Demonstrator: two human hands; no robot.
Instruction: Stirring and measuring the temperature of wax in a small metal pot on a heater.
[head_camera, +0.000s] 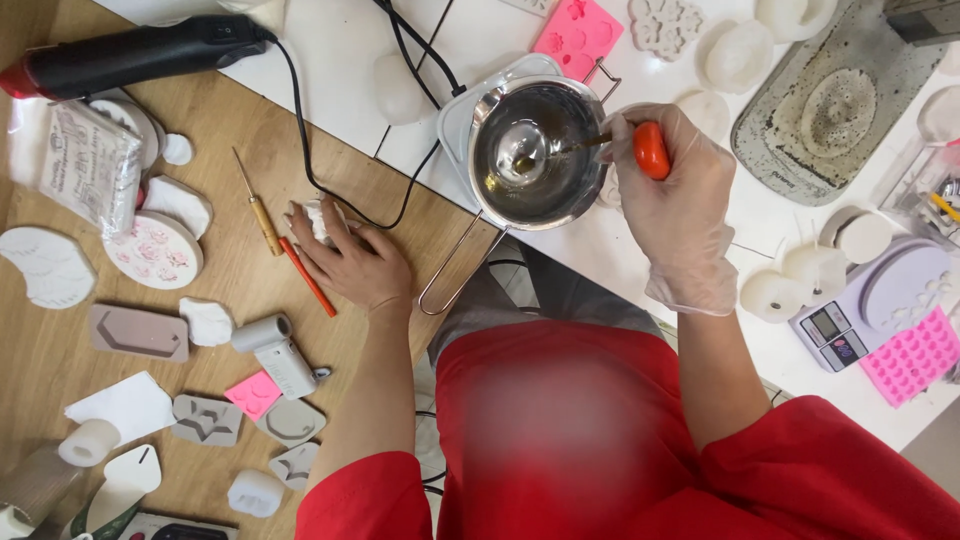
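My right hand (675, 200), in a thin clear glove, grips the orange handle of a small tool (651, 149) whose metal tip reaches into a shiny steel melting pot (536, 150). The pot sits on a white hot plate (462, 112) and holds a little clear yellowish liquid. Its wire handle (455, 275) juts toward me over the table edge. My bare left hand (352, 258) lies flat on the wooden table (240, 120), its fingertips resting on a small white lump (318, 215). A red pencil (307, 277) and a wooden-handled awl (259, 205) lie just left of that hand.
A black heat gun (130, 55) lies at the top left, its cord (300, 130) running across the table. White moulds, wax shapes and pink silicone moulds (576, 35) are scattered around. At the right stand a small scale (880, 300), white candles (770, 293) and a grey tray (830, 100).
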